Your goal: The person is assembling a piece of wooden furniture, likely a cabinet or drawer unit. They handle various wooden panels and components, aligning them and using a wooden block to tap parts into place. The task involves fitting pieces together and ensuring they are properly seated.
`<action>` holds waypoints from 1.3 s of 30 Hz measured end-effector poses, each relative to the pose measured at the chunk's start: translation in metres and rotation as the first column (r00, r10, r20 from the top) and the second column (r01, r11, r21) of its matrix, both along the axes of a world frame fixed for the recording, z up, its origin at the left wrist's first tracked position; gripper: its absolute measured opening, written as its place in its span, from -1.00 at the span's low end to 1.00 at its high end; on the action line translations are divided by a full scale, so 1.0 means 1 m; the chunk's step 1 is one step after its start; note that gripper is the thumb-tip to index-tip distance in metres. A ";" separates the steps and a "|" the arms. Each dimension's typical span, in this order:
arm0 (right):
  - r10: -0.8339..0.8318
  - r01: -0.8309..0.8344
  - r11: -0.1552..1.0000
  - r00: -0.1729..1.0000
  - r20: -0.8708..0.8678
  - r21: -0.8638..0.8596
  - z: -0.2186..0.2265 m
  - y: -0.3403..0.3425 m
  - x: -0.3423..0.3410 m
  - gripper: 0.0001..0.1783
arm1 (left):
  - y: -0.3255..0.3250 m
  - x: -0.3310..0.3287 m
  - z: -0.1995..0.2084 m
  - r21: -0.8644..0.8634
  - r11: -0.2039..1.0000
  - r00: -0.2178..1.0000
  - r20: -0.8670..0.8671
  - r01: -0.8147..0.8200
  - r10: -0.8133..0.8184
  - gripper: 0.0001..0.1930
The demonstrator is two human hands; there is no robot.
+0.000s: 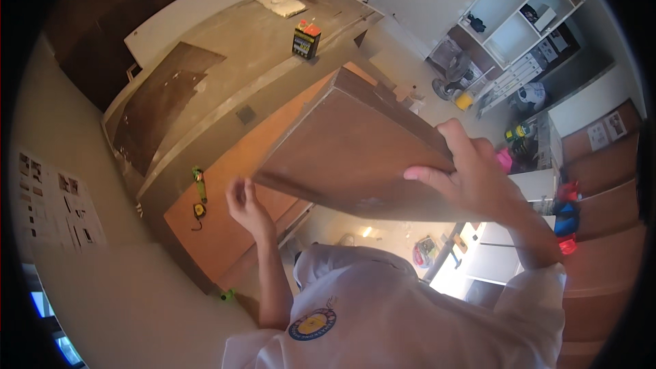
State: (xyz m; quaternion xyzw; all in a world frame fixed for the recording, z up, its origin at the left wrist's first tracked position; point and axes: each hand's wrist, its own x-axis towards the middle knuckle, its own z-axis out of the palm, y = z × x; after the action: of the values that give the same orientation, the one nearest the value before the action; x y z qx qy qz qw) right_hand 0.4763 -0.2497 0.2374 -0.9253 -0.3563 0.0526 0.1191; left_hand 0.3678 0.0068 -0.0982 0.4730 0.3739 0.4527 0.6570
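A thick brown wooden panel (pixel 362 143) is tilted up in front of me, its worn edge and one side face showing. My right hand (pixel 475 171) is closed on its right end, thumb on the broad face and fingers over the far edge. Beside the panel's lower left corner is my left hand (pixel 249 210), fingers loosely curled and apart, with nothing visible in them. Whether its fingertips touch the corner I cannot tell. Underneath lies an orange-brown board (pixel 225 225). A tape measure (pixel 199 211) and a green tool (pixel 199 183) rest on that board, left of my left hand.
Beyond the board is a dusty worktable (pixel 232 85) with a dark can (pixel 306 39) and a brown sheet (pixel 167 99). White shelving (pixel 509 41) stands far right, near a green-and-black drill (pixel 517 131). Brown cabinet fronts (pixel 605 260) line the right. A wall (pixel 102 287) is close on the left.
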 end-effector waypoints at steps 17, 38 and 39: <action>0.111 -0.142 0.979 0.974 0.199 0.146 -0.050 -0.032 -0.032 -0.45 | -0.049 0.049 0.205 0.718 0.655 0.717 0.325 0.237 -0.616 -0.71; -0.109 0.034 0.900 0.983 0.148 0.435 -0.111 -0.231 -0.160 -0.57 | -0.125 0.022 0.019 0.718 0.328 0.647 -0.218 0.614 -0.731 -0.13; -0.153 0.069 0.899 0.975 0.161 0.433 -0.111 -0.261 -0.169 -0.57 | -0.154 0.019 0.046 0.742 0.212 0.566 -0.262 0.637 -0.782 -0.16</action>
State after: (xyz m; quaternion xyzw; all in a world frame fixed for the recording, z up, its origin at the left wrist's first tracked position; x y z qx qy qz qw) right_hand 0.3073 -0.5110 0.1264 -0.8966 -0.3154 -0.1223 0.2858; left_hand 0.3871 -0.1473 -0.0525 0.7808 -0.1772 0.2497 0.5446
